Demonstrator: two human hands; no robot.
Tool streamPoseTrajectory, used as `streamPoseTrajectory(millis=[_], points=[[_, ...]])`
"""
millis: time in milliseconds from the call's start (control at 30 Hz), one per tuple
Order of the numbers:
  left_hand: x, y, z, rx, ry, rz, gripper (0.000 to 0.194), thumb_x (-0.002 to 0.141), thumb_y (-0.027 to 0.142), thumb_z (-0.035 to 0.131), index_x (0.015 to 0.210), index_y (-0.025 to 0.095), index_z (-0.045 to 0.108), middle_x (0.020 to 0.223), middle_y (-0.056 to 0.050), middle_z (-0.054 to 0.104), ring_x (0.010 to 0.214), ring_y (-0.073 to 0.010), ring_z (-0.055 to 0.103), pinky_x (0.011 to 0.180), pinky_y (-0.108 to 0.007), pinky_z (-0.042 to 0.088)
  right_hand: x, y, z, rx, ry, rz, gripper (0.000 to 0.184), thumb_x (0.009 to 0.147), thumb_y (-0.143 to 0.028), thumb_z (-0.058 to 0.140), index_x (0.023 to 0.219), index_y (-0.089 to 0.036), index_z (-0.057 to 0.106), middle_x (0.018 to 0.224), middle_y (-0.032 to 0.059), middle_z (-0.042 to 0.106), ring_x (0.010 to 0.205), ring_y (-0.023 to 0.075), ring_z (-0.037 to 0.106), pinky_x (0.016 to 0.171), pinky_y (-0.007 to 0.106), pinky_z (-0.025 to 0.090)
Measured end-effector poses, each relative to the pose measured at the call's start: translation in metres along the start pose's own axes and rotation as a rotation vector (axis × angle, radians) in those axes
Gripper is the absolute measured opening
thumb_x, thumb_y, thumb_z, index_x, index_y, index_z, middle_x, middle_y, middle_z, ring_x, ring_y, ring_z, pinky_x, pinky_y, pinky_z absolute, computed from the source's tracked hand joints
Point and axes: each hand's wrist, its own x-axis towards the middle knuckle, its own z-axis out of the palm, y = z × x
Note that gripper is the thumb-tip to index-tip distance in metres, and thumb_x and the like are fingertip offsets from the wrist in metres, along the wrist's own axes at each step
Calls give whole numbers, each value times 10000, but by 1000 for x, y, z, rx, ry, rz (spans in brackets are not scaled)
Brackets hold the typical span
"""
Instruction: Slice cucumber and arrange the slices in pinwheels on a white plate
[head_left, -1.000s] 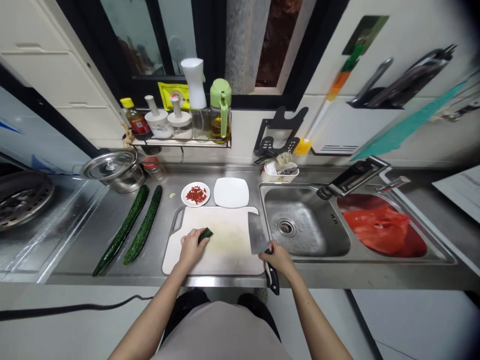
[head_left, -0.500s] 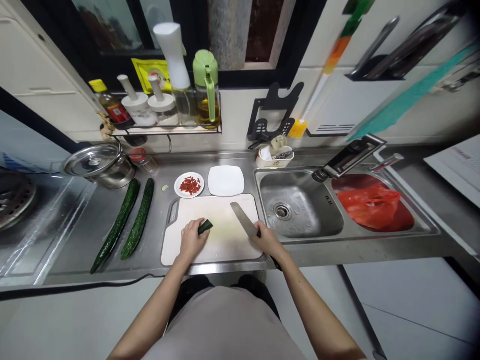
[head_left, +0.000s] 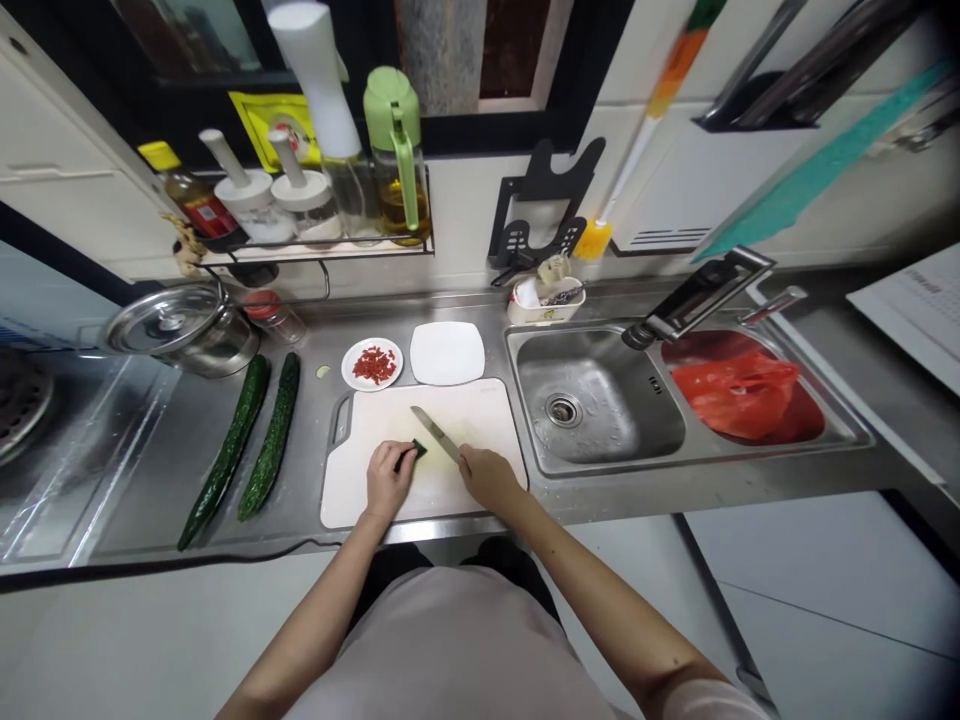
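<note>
Over the near part of a white cutting board (head_left: 480,408), clamping a short dark-green piece (head_left: 420,449) between the fingers of the left hand (head_left: 388,480). Closed around the handle of a knife (head_left: 436,434) with the right hand (head_left: 491,480), pointing the blade away and leftward, just right of the piece; cannot tell whether touching the board. To the left of the board, on the steel counter (head_left: 311,430), lying side by side with a gap between: a longer cucumber (head_left: 227,452) and a shorter cucumber (head_left: 270,437). To the right, set into the counter, a sink (head_left: 600,385), with a red bag (head_left: 739,395) in the far-right basin. Just beyond the board, a round plate (head_left: 347,369) of red pieces (head_left: 374,365) beside a bare square plate (head_left: 447,353). Farther left, a lidded pot (head_left: 180,330) near a red-lidded jar (head_left: 276,317). Behind, on a wall rack (head_left: 330,250), bottles and white-lidded jars, including a green-topped oil bottle (head_left: 397,170)
</note>
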Motion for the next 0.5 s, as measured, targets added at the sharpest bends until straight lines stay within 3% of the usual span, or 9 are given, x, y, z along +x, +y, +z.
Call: streamPoseTrajectory(millis=[133, 500], points=[[-4, 2, 3, -50, 12, 37, 210, 886, 328, 578, 1049, 231, 669, 927, -56, 634, 882, -174, 603, 803, -342, 516, -7, -5, 1, -1, -5, -31, 274, 1001, -256, 296, 1121, -173, 528, 979, 99, 687, 924, 188, 642, 759, 261, 414], [-7, 4, 3, -5, -28, 38, 190, 898, 332, 561, 986, 227, 692, 938, -63, 641, 904, -172, 605, 819, -355, 521, -29, -25, -6, -121, -50, -30, 304, 999, -239, 286, 1143, -140, 535, 992, 148, 669, 858, 209, 674, 705, 277, 489]])
